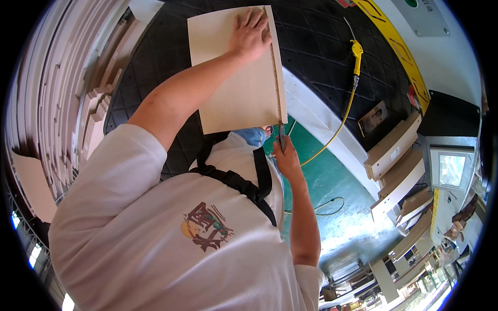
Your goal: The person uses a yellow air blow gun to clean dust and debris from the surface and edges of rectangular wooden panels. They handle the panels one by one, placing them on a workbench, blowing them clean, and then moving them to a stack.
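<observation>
A pale wooden panel point(233, 93) lies on the black padded surface, with a rough brown groove running along its right edge. My left hand point(251, 36) rests on the panel's far end near that groove, fingers spread and pressing on the wood. In my right hand point(286, 154) is a slim dark utility knife point(282, 136), held in closed fingers. Its tip meets the panel's near right corner, at the end of the groove. The blade itself is too small to make out clearly.
A yellow air blow gun point(356, 51) on a yellow hose lies right of the panel on the black work surface point(316, 31). Stacked wooden boards point(397, 147) stand further right. Long pale strips point(62, 98) are piled at the left. Green floor point(332, 181) shows below.
</observation>
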A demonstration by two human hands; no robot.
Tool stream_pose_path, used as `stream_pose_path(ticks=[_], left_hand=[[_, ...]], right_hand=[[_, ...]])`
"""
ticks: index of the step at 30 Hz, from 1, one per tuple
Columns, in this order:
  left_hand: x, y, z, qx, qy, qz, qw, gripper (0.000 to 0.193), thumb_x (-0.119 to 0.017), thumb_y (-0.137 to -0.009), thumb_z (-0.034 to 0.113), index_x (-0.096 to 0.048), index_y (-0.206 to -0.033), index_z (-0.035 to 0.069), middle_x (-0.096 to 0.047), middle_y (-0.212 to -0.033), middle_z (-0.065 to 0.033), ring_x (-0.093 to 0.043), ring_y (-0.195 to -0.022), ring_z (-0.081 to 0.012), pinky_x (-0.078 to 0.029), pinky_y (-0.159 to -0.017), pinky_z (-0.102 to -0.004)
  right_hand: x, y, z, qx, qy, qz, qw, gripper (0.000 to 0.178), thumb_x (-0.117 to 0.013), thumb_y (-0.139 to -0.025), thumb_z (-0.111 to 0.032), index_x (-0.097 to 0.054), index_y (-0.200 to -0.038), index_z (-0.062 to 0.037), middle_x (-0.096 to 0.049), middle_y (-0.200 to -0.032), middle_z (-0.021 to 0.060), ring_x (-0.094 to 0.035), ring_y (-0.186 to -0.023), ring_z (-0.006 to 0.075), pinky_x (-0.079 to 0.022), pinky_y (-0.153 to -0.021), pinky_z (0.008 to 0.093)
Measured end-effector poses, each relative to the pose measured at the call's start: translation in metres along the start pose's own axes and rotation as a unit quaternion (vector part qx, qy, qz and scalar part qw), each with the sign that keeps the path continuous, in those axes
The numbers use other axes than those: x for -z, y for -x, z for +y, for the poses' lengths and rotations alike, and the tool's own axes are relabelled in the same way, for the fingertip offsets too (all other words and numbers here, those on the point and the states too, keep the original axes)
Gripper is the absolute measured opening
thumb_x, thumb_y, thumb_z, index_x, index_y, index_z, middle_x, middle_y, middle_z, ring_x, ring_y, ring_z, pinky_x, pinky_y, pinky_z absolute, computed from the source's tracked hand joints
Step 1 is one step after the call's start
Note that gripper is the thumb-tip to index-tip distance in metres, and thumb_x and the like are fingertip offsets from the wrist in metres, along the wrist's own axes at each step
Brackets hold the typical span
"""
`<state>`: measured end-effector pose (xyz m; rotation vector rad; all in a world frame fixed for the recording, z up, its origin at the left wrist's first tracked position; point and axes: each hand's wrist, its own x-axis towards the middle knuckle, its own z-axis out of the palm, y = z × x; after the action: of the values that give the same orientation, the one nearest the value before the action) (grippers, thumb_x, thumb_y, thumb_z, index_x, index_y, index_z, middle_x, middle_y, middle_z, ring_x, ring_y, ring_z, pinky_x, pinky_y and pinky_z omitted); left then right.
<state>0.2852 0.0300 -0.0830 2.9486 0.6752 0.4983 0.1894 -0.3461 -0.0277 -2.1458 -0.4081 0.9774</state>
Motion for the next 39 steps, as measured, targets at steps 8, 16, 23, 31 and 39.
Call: stream_pose_path(ticks=[8,16,23,31,39], left_hand=[[0.002,0.0,-0.001,0.001,-0.001,-0.009,1.0,0.06,-0.052,-0.1,0.041,-0.049,-0.152,0.012,-0.041,-0.163,-0.0089,-0.028,-0.155,-0.0309,-0.018,-0.126,-0.0579],[0.002,-0.001,-0.002,-0.005,0.003,0.003,1.0,0.06,-0.052,-0.1,0.04,-0.05,-0.151,0.011,-0.042,-0.163,-0.0089,-0.03,-0.155,-0.031,-0.02,-0.125,-0.0582],[0.004,-0.001,0.001,-0.004,0.005,-0.024,1.0,0.068,-0.047,-0.103,0.056,-0.05,-0.153,0.011,-0.036,-0.166,-0.0086,-0.023,-0.157,-0.0306,-0.013,-0.127,-0.0584],[0.021,-0.006,0.01,-0.003,0.023,-0.072,0.997,0.096,-0.061,-0.09,0.071,-0.043,-0.155,0.003,-0.029,-0.168,-0.0146,-0.02,-0.158,-0.0355,-0.012,-0.125,-0.064],[0.017,-0.026,0.048,0.097,0.022,-0.172,0.98,0.1,-0.073,-0.084,0.049,-0.031,-0.16,-0.001,-0.018,-0.172,-0.0116,-0.012,-0.159,-0.0355,-0.011,-0.12,-0.0741]], right_hand=[[0.005,0.009,-0.009,-0.028,0.129,0.026,0.991,0.035,-0.061,-0.103,-0.036,-0.065,-0.108,-0.0016,-0.07,-0.083,0.0206,-0.07,-0.078,0.0401,-0.054,-0.072,0.0469],[0.018,0.005,-0.018,-0.021,0.003,-0.042,0.999,0.054,-0.057,-0.105,-0.028,-0.048,-0.151,-0.0023,-0.065,-0.128,0.0303,-0.065,-0.118,0.045,-0.051,-0.096,0.0448],[0.005,-0.008,0.005,-0.009,0.04,-0.013,0.999,0.033,-0.062,-0.102,-0.035,-0.063,-0.112,-0.003,-0.069,-0.102,0.0257,-0.066,-0.096,0.0489,-0.053,-0.081,0.0508],[-0.011,0.019,0.053,0.018,0.118,0.063,0.991,0.035,-0.066,-0.099,-0.042,-0.063,-0.098,-0.0063,-0.07,-0.092,0.0237,-0.066,-0.086,0.0491,-0.052,-0.071,0.0561],[-0.005,0.05,0.084,-0.066,0.016,0.078,0.995,0.035,-0.061,-0.102,-0.037,-0.062,-0.104,-0.0017,-0.068,-0.085,0.0247,-0.069,-0.081,0.0426,-0.053,-0.072,0.0496]])
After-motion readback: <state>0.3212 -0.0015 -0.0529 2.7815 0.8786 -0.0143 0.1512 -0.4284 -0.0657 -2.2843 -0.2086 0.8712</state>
